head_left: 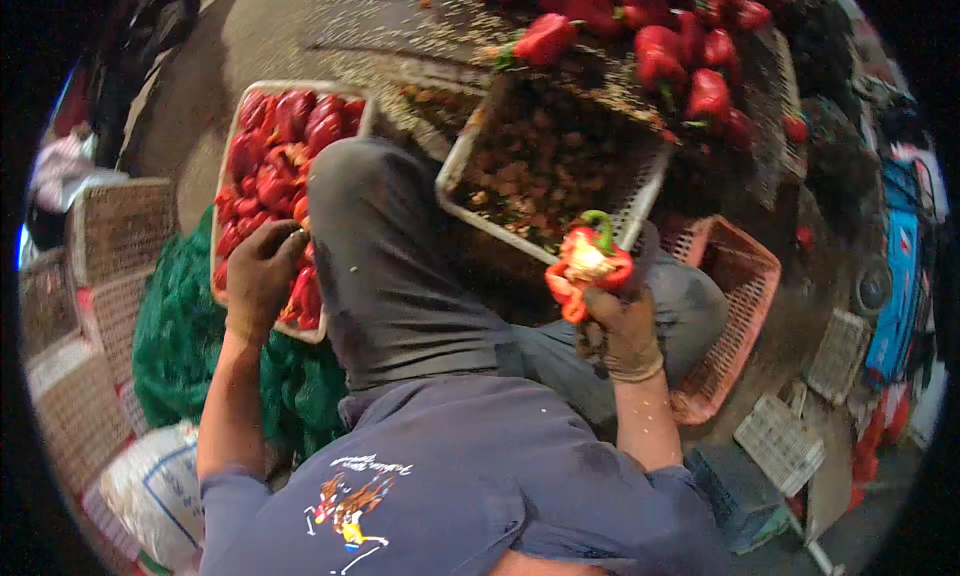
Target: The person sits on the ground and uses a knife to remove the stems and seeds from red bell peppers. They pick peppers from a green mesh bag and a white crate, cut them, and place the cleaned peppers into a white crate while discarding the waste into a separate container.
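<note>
My right hand [626, 328], in a soiled glove, grips a cut red pepper piece [589, 265] with pale flesh showing and a curled green stem. Beneath it is the near rim of a white plastic crate [491, 223] with brown scraps and seeds inside. My left hand [259, 272], gloved too, is over the near part of a pale crate [216, 276] packed with red pepper pieces [277, 178]. Its thumb and fingers are bent close together beside my knee. Whether anything is pinched between them cannot be seen.
Whole red peppers [660, 55] lie heaped on a seed-strewn surface ahead. An orange crate [739, 328] leans by my right knee. Green netting [176, 328], a white sack [154, 478] and stacked crates [120, 231] stand left. A blue object [896, 268] is far right.
</note>
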Demonstrator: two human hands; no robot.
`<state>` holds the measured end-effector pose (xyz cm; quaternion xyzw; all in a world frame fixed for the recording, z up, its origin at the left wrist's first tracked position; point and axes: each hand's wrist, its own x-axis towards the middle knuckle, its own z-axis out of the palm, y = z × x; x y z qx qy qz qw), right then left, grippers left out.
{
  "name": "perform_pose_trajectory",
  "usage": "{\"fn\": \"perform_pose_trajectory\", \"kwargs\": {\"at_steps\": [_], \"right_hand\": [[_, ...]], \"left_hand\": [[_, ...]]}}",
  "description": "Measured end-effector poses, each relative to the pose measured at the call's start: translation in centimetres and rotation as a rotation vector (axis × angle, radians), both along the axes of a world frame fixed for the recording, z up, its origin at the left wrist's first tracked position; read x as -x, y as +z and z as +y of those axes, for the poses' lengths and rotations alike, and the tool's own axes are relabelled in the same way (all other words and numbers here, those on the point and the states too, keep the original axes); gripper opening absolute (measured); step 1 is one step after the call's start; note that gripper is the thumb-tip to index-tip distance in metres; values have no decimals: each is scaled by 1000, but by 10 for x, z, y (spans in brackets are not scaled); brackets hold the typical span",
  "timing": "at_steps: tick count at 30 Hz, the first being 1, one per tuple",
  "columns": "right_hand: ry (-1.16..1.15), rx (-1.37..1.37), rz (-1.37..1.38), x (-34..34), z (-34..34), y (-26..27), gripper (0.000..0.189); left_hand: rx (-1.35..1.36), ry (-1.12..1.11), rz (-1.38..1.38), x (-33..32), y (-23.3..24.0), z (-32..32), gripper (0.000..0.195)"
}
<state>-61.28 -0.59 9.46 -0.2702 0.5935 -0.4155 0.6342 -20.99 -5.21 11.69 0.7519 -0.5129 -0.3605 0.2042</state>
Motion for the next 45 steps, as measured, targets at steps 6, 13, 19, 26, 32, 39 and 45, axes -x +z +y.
{"fn": "perform_pose_trajectory", "kwargs": {"at_steps": [6,13,19,26,32,39,45], "right_hand": [[96,484,161,-5,4,-19,68],[100,499,343,-18,17,17,62],[70,733,410,-24,-4,13,61],[189,612,252,-13,-10,9,70],[185,593,277,-3,0,-17,79],[161,509,82,-6,-7,3,84],[167,519,66,-2,-8,-9,82]], "left_hand": [[-368,-365,639,159,47,-8,29],[-560,-624,576,217,24,-34,57],[-807,-502,1088,216,2,-49,51],[-551,-695,798,181,-10,-67,45],[-215,-1065,562,190,-6,-58,53],[32,-1212,315,212,18,-41,56],[190,-1097,83,221,-7,-22,57]]}}
